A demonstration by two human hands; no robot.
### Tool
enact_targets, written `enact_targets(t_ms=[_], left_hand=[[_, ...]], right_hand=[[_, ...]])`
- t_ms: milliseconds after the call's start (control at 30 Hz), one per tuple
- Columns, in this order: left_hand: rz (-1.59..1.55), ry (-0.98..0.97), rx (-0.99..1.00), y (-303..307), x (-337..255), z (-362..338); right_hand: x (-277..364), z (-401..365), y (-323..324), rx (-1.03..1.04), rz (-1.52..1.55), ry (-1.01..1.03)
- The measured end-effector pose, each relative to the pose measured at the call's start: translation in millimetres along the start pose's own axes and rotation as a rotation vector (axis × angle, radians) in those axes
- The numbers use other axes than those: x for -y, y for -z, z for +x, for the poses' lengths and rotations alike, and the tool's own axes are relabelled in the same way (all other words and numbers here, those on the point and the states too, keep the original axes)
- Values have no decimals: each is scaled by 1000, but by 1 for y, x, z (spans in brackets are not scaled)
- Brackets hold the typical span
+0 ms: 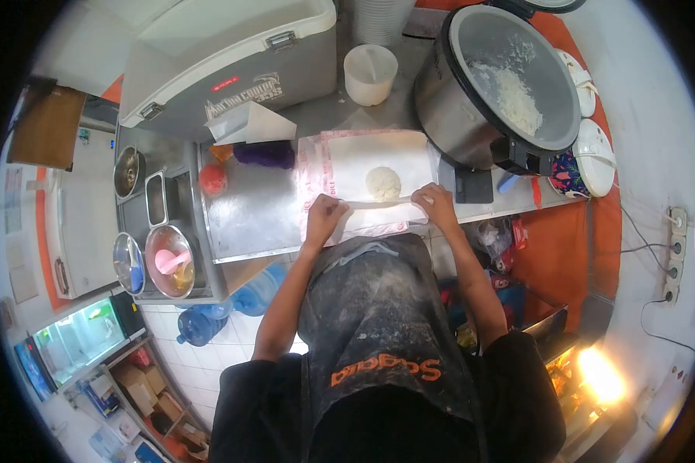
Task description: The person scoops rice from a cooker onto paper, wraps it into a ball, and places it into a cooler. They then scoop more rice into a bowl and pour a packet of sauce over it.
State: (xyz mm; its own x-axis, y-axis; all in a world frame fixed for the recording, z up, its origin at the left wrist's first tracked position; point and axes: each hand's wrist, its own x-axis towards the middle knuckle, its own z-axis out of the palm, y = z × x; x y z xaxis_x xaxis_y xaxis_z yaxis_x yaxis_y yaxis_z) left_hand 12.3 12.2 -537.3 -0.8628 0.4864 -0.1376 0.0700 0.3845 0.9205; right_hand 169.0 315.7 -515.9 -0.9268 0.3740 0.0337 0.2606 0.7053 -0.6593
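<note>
A round mound of white rice (pixel 384 184) lies on a sheet of white paper (pixel 355 154) on the metal counter. Just below the mound, the paper's near edge is folded up. My left hand (pixel 326 214) pinches the left end of that fold, and my right hand (pixel 434 204) pinches its right end. Both hands are closed on the paper, one on each side of the rice. More paper with red print (pixel 310 174) shows beneath the white sheet.
Behind the paper stand a white tub (pixel 370 75) and a large open rice cooker (pixel 471 116) with rice inside. A grey cooler (pixel 239 69) is at the back left. Metal bowls (pixel 171 241) sit at the left. A dark flat object (pixel 473 187) lies right of my right hand.
</note>
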Motion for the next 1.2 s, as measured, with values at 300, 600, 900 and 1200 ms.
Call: enact_targets(t_ms=[300, 600, 900, 1200], left_hand=[[-90, 232, -87, -6, 3, 29], [-57, 316, -122, -15, -4, 33], [593, -614, 422, -89, -94, -30], [814, -502, 363, -103, -63, -8]], right_hand=[[-21, 46, 18, 121, 324, -136], [-47, 55, 19, 143, 368, -209], [-54, 58, 14, 132, 317, -155], [-61, 33, 35, 74, 162, -98]])
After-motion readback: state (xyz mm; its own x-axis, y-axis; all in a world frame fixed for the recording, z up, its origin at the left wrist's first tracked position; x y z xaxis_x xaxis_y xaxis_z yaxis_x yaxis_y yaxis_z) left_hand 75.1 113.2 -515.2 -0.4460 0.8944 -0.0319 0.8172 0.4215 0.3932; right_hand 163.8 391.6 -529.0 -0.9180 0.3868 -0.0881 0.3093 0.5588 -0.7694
